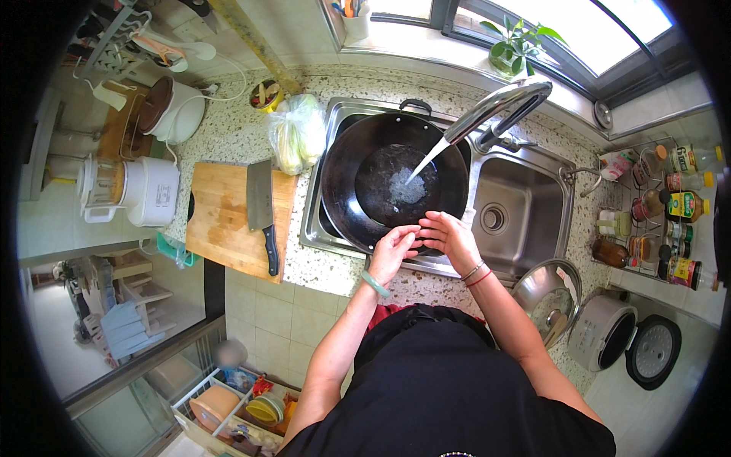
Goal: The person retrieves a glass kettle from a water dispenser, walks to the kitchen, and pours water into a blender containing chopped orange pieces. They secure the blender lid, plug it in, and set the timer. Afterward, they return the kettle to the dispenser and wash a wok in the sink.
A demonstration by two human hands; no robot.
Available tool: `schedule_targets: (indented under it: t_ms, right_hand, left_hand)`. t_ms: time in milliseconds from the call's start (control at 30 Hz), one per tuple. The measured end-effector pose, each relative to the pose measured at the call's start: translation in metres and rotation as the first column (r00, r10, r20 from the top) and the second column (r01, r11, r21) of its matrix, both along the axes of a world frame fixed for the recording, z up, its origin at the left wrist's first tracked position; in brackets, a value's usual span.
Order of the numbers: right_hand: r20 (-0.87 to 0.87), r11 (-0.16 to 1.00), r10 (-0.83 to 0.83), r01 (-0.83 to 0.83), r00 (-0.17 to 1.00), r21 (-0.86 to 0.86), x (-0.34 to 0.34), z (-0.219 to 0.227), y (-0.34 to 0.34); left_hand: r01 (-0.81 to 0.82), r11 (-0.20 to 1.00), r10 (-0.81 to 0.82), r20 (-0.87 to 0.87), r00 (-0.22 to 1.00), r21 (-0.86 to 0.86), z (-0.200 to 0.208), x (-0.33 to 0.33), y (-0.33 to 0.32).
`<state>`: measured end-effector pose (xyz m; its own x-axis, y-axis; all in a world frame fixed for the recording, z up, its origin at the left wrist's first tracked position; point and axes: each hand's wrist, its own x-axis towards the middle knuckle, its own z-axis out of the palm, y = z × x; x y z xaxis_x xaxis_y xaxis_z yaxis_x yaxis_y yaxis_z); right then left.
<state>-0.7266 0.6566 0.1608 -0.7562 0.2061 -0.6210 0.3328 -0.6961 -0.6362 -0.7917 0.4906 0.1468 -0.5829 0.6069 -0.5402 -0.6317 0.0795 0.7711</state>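
Water runs from a chrome faucet (487, 114) into a large black wok (346, 194), which rests over the left sink basin. Bubbles churn where the stream lands in the shallow water. Above the wok's near rim, my left hand (392, 252) and my right hand (451, 238) come together, fingertips almost meeting. Both have loosely bent fingers, somewhat apart, and I make out no object in them. A pale green bangle (375, 285) circles my left wrist; thin bands circle the right.
A cleaver (261, 206) lies on a wooden cutting board (217, 217) at left, near a plastic bag of pale green vegetables (297, 141). The right sink basin (525, 183) adjoins the wok. A glass lid (550, 293), rice cooker (601, 331) and condiment rack (647, 206) stand right.
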Motion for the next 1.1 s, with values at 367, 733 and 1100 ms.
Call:
schedule_targets:
  t_ms: [367, 733, 1100]
  right_hand:
    - [-0.006, 0.999, -0.041, 0.041, 0.999, -0.018, -0.004, -0.004, 0.001]
    - [0.015, 0.999, -0.035, 0.035, 0.999, 0.007, -0.002, -0.006, 0.004]
    - [0.022, 0.986, -0.169, 0.169, 0.985, 0.011, 0.001, -0.012, 0.024]
  left_hand:
    - [-0.047, 0.999, 0.047, 0.021, 0.999, -0.026, 0.012, -0.004, 0.009]
    - [0.022, 0.999, -0.021, 0.007, 1.0, -0.027, 0.0, -0.002, 0.01]
    - [0.106, 0.994, -0.106, -0.003, 0.994, 0.024, -0.005, 0.002, 0.032]
